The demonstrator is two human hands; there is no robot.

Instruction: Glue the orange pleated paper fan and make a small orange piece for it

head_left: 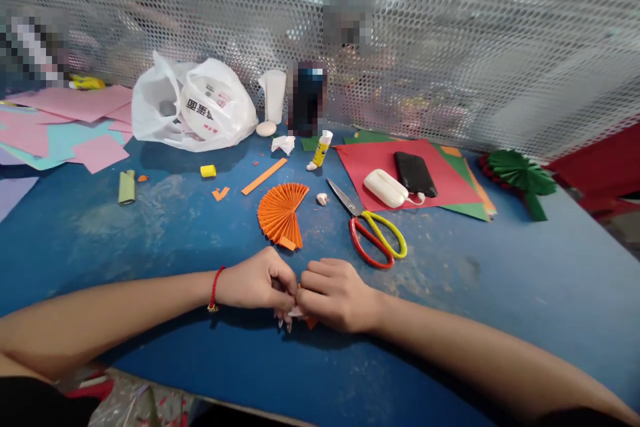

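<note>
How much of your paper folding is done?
Done: an orange fan lies pleated, and a green fan sits far right. In hand: left hand and right hand pinch an orange piece, mostly hidden. Left, it seems: the red sheet lies flat, unfolded.

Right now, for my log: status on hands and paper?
Left hand and right hand pinching orange paper piece together. Orange fan, scissors just beyond. Nothing blocking.

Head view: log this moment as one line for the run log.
left hand: pinching orange paper piece, mostly hidden | right hand: pinching same piece | nearby: orange paper fan, scissors | surface: blue table
</note>
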